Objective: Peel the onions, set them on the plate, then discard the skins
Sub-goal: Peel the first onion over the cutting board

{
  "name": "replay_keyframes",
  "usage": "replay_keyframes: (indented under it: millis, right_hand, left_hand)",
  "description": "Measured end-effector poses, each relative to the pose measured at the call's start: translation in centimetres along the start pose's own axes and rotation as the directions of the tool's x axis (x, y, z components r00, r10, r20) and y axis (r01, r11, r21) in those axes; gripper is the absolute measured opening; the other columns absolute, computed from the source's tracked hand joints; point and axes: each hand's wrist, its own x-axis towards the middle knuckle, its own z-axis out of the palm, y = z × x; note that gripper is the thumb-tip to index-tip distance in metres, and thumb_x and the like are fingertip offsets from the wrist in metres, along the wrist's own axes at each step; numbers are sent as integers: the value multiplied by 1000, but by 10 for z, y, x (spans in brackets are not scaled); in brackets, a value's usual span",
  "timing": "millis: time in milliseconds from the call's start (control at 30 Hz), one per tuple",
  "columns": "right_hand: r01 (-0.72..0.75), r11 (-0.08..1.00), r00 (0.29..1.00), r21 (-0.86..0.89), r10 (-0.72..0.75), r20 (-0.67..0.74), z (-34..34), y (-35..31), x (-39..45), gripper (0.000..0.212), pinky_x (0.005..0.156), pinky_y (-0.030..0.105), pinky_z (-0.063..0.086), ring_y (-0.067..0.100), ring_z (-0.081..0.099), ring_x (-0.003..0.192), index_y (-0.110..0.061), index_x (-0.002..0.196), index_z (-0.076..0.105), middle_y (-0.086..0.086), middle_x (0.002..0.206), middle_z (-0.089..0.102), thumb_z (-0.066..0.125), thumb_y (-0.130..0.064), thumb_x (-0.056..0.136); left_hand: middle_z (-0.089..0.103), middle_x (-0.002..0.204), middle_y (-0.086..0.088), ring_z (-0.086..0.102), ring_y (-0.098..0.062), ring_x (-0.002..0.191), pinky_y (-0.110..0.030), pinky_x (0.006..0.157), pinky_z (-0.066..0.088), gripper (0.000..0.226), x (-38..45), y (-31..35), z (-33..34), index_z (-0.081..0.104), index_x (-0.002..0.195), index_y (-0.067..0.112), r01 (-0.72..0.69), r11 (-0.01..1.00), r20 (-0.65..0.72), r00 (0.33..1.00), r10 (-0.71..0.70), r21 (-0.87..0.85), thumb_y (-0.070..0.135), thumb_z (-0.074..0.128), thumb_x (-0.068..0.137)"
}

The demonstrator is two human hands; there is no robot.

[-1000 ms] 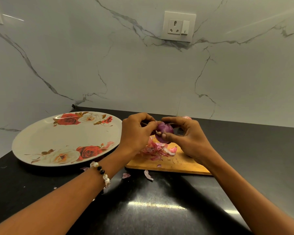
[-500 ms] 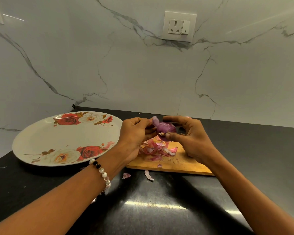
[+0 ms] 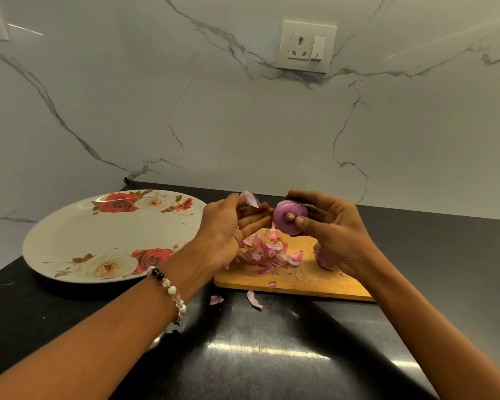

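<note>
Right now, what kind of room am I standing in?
Most likely a home kitchen: a dark stone counter against a marble backsplash, a wooden cutting board strewn with onion skins, and a floral plate.
</note>
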Motion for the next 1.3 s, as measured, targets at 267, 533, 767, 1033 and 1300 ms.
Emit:
replay_keyframes:
  millis: [267,533,767,1033,1300]
  right_hand:
    - [13,999,999,51,-16,40,-1,-1,0,42,91,39,56,26,61,119,-15,118,65,8,122,67,63,9,84]
    - [6,985,989,173,-32,147,-6,-1,0,41,98,33,53,25,60,122,-10,125,59,10,124,68,54,5,88]
    - [-6,993,996,116,-4,84,-6,-1,2,43,90,30,56,19,63,118,-16,123,60,5,122,69,61,-11,80]
    - [-29,999,997,-46,32,65,-3,-1,1,29,78,29,59,18,68,105,-17,110,68,2,109,72,64,-16,82]
    - [-41,993,994,-107,51,96,-1,1,1,31,73,36,61,22,69,102,-12,119,65,10,113,69,63,-6,88]
  left_hand:
    - [70,101,-4,69,-16,86,-31,79,58,27,6,-9,-8,65,110,16,-314,618,115,933,340,720,17,72,84]
    - [73,101,-4,70,-15,87,-29,76,59,31,4,-2,-6,69,114,11,-481,549,404,876,264,683,22,67,84]
    - [72,96,-13,72,-24,83,-40,72,60,24,5,0,-10,69,107,2,-349,723,335,927,171,596,8,66,85]
    - [71,99,-14,72,-24,80,-41,71,61,24,6,-8,-11,68,111,2,-402,619,323,915,242,675,3,64,88]
    - [71,103,-10,70,-19,88,-31,74,60,27,8,-10,-12,69,112,5,-439,553,315,897,309,708,3,68,85]
